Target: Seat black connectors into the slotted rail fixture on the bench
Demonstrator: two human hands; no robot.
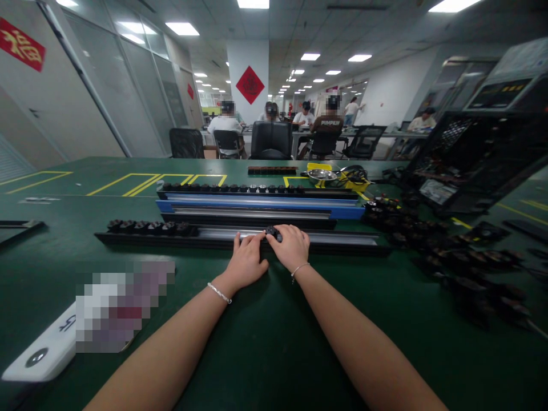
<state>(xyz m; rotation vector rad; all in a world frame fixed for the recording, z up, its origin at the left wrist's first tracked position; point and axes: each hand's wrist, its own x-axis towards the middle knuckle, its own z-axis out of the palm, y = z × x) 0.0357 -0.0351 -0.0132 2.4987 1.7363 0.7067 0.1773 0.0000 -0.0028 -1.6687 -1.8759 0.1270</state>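
Note:
A long black rail (342, 238) with a silver channel lies crosswise in front of me on the green table. Several black round-topped modules (152, 227) sit in a row at its left end. Near the rail's middle, my right hand (291, 246) pinches another small black module (271, 231) between thumb and fingers, right at the channel. My left hand (247, 261) rests on the rail just left of it, fingers stretched out, thumb apart, the index fingertip by the module. Whether the module is seated in the channel is hidden by my fingers.
Behind lie a blue rail (351, 212) and another black rail lined with modules (240, 189). A pile of black parts (466, 257) and an open black case (475, 154) stand right. A metal bowl (322, 174) is farther back. A blurred-out device (47, 348) lies front left. People sit beyond.

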